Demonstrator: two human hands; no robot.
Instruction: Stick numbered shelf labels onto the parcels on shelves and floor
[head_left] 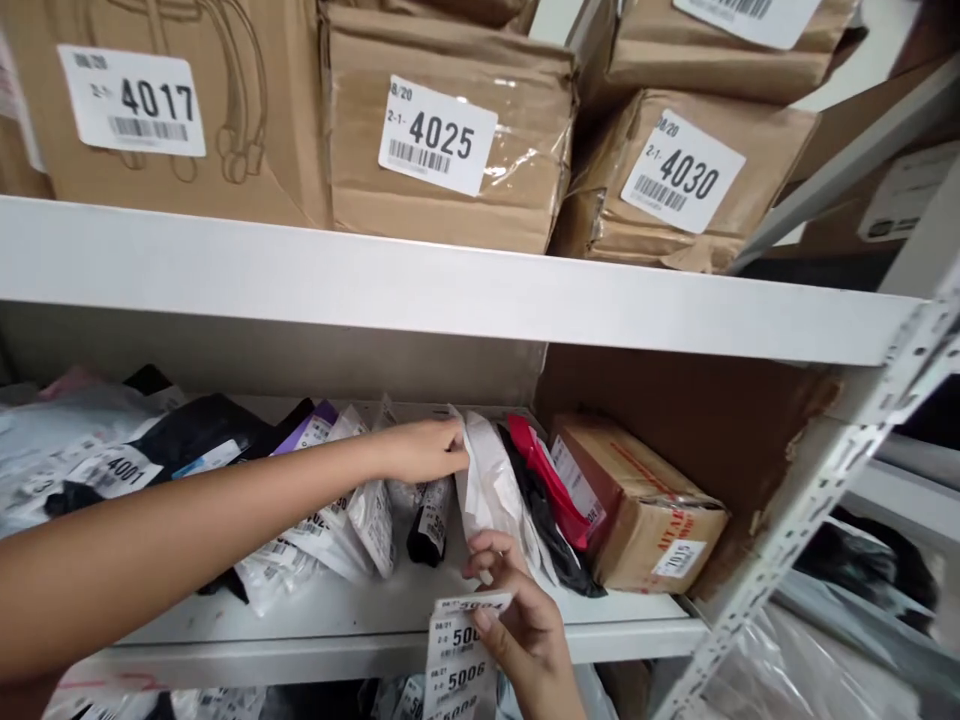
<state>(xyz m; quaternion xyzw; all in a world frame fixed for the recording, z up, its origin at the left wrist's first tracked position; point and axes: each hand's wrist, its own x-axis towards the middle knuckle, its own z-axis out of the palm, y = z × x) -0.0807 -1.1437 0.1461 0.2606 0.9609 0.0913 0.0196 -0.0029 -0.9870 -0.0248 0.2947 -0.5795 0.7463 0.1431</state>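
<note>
In the head view, my left hand [424, 452] reaches into the shelf, its thumb and fingers together on the upper left edge of a white bag [491, 480]. The bag stands tilted on the shelf board, between a small black packet [429, 540] and a longer black bag [551, 520]. My right hand [525, 620] has a strip of number labels [459, 665] clamped under the thumb in front of the shelf, its upper fingers at the bag's lower end; whether they press on it I cannot tell.

To do this well, I judge a light pinch by the edge is enough, with the strip flat under my thumb so it doesn't crease or snag.

A bare patch of board lies before the small black packet, and the front lip [337, 655] runs just behind the strip. Overhead, the white beam [450, 290] limits lifting; on the right, the red packet [551, 480] and a carton [660, 530] leave little sideways room, so drawing toward me looks freest.
</note>
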